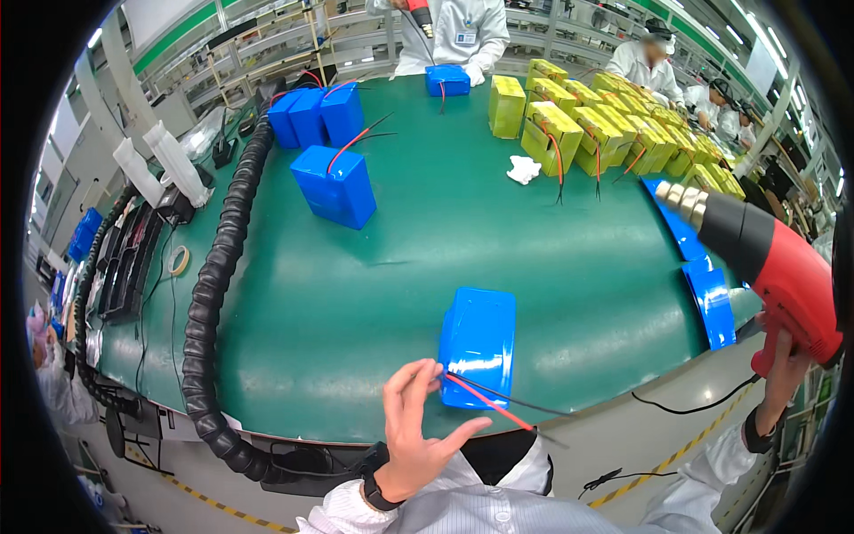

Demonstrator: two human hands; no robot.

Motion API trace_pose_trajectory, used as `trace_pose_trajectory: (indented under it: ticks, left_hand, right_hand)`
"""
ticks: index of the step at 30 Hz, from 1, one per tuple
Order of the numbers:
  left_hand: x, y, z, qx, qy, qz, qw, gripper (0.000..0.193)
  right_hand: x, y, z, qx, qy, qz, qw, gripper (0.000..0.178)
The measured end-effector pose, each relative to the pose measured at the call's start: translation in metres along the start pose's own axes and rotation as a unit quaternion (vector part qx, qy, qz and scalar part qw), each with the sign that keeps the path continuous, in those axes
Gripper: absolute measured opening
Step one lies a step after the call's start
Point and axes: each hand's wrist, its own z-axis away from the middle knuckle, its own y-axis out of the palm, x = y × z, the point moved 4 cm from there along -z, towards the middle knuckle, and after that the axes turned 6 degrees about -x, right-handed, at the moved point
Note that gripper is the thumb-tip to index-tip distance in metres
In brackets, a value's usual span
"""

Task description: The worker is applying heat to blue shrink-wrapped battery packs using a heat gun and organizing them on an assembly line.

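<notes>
In the head view, I see a shiny blue block [480, 334] near the front edge of a green table [356, 311]. The left hand [414, 436], thumb spread from loosely bent fingers, hovers at its left side beside red and black wires [500, 411]; contact is unclear. The right hand [785, 363] grips a red heat gun [787, 276].

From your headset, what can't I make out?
Head view: underside of near blue pack, hidden by the green table.
Head view: part of right grip, behind the red heat gun.
Head view: co-worker opposite, head cut off by top edge.
Head view: lower sides of rear yellow packs, behind nearer ones.
</notes>
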Motion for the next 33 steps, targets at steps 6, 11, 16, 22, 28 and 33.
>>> trace_pose_trajectory:
  ticks: [6,11,16,22,28,33]
  left_hand:
    - [0.011,-0.013,-0.028,0.072,-0.006,0.065,0.995,0.055]
    - [0.005,-0.010,-0.046,0.114,0.024,0.026,0.993,0.034]
    - [0.003,-0.018,-0.045,0.082,0.069,-0.015,0.994,0.025]
    - [0.014,-0.026,-0.059,0.035,0.031,-0.004,0.999,0.029]
    - [0.013,-0.021,-0.068,0.107,0.050,-0.035,0.992,0.032]
    - [0.015,-0.017,-0.068,0.110,0.064,-0.042,0.991,0.032]
  right_hand:
    - [-0.029,-0.021,-0.007,0.100,-0.035,-0.018,0.994,0.042]
    - [-0.013,0.003,-0.019,0.183,0.060,-0.104,0.976,0.052]
    - [0.050,0.042,-0.019,0.260,0.065,-0.168,0.949,0.055]
    - [0.110,0.080,-0.026,0.333,-0.136,-0.185,0.914,0.044]
    - [0.117,0.079,-0.026,0.344,-0.007,-0.192,0.919,0.036]
    - [0.099,0.075,-0.024,0.342,0.087,-0.207,0.913,0.043]
